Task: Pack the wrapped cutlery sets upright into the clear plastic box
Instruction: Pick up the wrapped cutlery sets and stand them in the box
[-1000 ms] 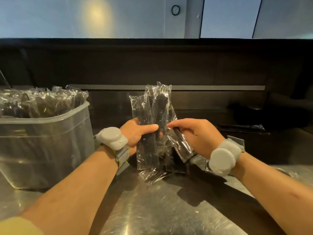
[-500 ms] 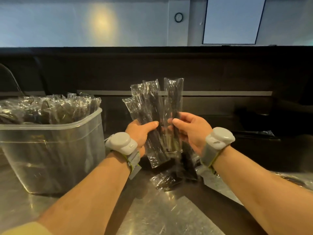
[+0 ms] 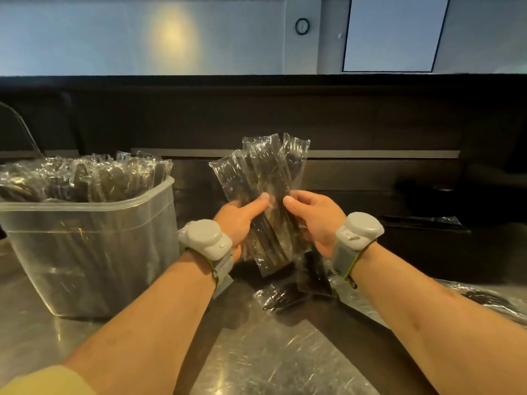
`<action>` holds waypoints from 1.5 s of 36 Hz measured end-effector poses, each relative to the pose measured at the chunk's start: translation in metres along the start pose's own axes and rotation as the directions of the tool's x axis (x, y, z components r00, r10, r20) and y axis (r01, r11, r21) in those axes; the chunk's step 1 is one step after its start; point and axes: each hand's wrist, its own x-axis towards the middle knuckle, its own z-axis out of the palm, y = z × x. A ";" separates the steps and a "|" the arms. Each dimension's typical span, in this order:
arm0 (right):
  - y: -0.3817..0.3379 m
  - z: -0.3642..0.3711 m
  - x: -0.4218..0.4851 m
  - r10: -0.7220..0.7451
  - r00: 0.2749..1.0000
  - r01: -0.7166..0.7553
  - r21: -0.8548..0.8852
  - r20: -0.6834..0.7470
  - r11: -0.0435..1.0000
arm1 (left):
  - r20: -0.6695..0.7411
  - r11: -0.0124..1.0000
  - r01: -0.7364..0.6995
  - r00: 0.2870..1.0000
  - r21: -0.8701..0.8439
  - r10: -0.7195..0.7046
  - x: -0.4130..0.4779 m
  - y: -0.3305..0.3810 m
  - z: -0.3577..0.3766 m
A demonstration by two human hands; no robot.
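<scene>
A bundle of wrapped cutlery sets [image 3: 266, 178], black cutlery in clear film, stands upright in mid-air at the centre. My left hand [image 3: 242, 220] grips its left side with the thumb across the front. My right hand [image 3: 316, 218] grips its right side. The clear plastic box [image 3: 85, 246] stands on the steel counter to the left, apart from my hands. Many wrapped sets [image 3: 82, 178] stand upright in the box and stick out above its rim. More wrapped sets [image 3: 285, 297] lie flat on the counter below the bundle.
A dark raised ledge [image 3: 285, 115] runs along the back of the steel counter [image 3: 271, 360]. Loose plastic film [image 3: 484, 303] lies at the right edge. Another wrapped item [image 3: 422, 220] rests on the dark shelf to the right.
Both hands lifted the sets off the counter pile and pressed the two groups together into one upright bundle. The view shifted so that the box appears closer to the centre.
</scene>
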 end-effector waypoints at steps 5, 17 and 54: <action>0.000 -0.004 -0.003 -0.082 0.993 0.070 -0.134 -0.089 0.989 | -0.064 0.993 -0.079 0.994 0.085 0.085 -0.004 -0.001 0.006; -0.002 -0.004 -0.015 -0.152 0.984 0.130 -0.201 -0.097 0.971 | -0.127 0.997 -0.075 0.989 0.036 0.079 -0.016 -0.006 0.000; -0.011 -0.003 -0.023 -0.238 0.970 0.233 -0.424 0.044 0.875 | 0.052 0.993 -0.029 0.998 -0.119 0.035 -0.028 -0.001 0.000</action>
